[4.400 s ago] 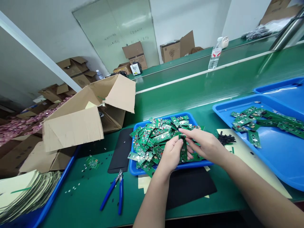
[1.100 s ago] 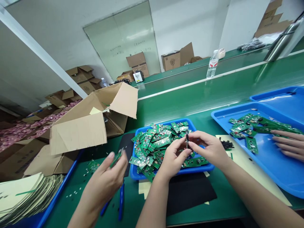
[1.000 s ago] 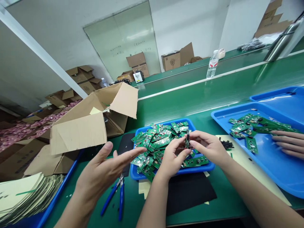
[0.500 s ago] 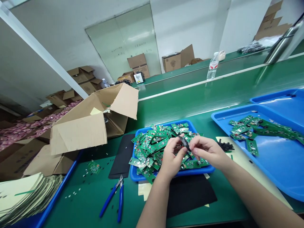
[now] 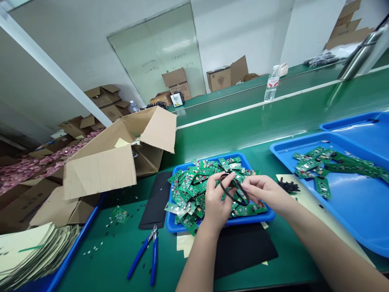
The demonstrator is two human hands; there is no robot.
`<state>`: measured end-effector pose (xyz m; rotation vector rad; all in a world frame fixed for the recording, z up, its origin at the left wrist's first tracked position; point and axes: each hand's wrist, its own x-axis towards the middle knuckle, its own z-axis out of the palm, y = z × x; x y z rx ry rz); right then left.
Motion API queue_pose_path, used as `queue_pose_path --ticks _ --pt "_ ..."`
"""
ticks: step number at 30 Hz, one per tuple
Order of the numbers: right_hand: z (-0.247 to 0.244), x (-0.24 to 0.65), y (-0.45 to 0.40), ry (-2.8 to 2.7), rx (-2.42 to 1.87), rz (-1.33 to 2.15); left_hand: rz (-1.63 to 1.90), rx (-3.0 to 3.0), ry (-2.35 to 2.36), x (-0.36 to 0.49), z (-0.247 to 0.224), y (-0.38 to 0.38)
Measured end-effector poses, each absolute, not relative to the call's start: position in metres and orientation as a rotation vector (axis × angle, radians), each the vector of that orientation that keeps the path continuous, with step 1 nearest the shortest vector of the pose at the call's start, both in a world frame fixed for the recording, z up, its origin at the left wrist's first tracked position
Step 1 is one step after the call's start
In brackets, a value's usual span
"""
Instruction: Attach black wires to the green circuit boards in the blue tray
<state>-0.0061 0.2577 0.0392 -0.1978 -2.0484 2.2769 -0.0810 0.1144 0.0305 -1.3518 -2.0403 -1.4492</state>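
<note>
A thin black strip (image 5: 230, 196), bent into an open loop, spans the space between my hands above the heaped circuit boards (image 5: 193, 184). My left hand (image 5: 217, 202) is closed on the loop's left side, fingertips at its upper end. On the other side my right hand (image 5: 266, 192) pinches the strip between thumb and fingers. The green boards, dotted with small parts, fill a blue tray (image 5: 220, 224) under both hands. Just right of my right hand, a small pile of black pieces (image 5: 288, 186) lies on a pale yellow sheet (image 5: 323, 221).
Blue-handled cutters (image 5: 148, 253) lie left of the tray, beside black sheets (image 5: 154, 200). More boards rest in a larger blue tray (image 5: 349, 215) at right. An open cardboard box (image 5: 101, 174) and stacked pale sheets (image 5: 33, 255) stand left. A water bottle (image 5: 271, 85) is farther back.
The black strip, narrow and nearly straight between my fingers before, now bows out into a wide loop. My left fingers have shifted around it; the trays and tools stay put.
</note>
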Motion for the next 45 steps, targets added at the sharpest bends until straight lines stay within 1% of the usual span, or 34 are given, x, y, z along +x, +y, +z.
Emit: queue_pose_path --ticks 5,11,17,19,22,23,24,25,26,27,28,29,32,34,37,39,41,43,45 --pt "0.041 -0.004 0.256 -1.986 -0.124 2.442 -1.372 -1.332 -2.049 -0.083 0.029 0.115" --pt "0.04 -0.005 0.254 -1.739 -0.079 2.8 -1.539 -1.312 -2.058 -0.082 0.035 0.112" --pt "0.036 -0.007 0.258 -1.703 -0.106 2.898 -1.628 -1.315 -2.115 -0.077 0.033 0.122" --pt "0.036 -0.007 0.259 -1.709 -0.112 2.912 -1.644 -1.317 -2.164 -0.078 0.045 0.109" --pt "0.035 -0.008 0.26 -1.736 -0.122 2.907 -1.647 -1.308 -2.252 -0.083 0.085 0.058" --pt "0.035 -0.008 0.26 -1.753 -0.132 2.891 -1.639 -1.297 -2.304 -0.085 0.098 0.038" --pt "0.035 -0.008 0.26 -1.779 -0.145 2.864 -1.585 -1.354 -2.508 -0.087 0.11 0.023" --pt "0.035 -0.009 0.259 -1.817 -0.16 2.819 -1.539 -1.348 -2.605 -0.088 0.117 0.013" --pt "0.035 -0.009 0.259 -1.872 -0.175 2.756 -1.537 -1.334 -2.564 -0.088 0.118 0.012" --pt "0.036 -0.009 0.259 -1.939 -0.192 2.677 -1.559 -1.35 -2.531 -0.087 0.114 0.019" --pt "0.037 -0.009 0.259 -2.013 -0.212 2.591 -1.629 -1.272 -2.307 -0.085 0.105 0.033" --pt "0.038 -0.009 0.259 -2.088 -0.233 2.507 -1.644 -1.283 -2.253 -0.083 0.093 0.052" --pt "0.04 -0.007 0.26 -2.282 -0.239 2.355 -1.638 -1.297 -2.209 -0.08 0.053 0.105" --pt "0.038 -0.005 0.26 -2.387 -0.163 2.291 -1.598 -1.319 -2.159 -0.082 0.037 0.12" --pt "0.029 -0.003 0.262 -2.6 -0.051 2.008 -1.61 -1.245 -2.088 -0.088 0.033 0.114" --pt "0.023 -0.003 0.265 -2.732 -0.057 1.76 -1.688 -1.121 -2.057 -0.09 0.035 0.106" --pt "0.022 -0.002 0.27 -2.79 -0.071 1.606 -1.767 -1.052 -2.042 -0.091 0.036 0.103" --pt "0.026 0.0 0.273 -2.772 -0.014 1.579 -1.803 -1.078 -2.053 -0.09 0.035 0.104" --pt "0.033 0.001 0.273 -2.678 0.066 1.664 -1.775 -1.152 -2.073 -0.088 0.034 0.107"
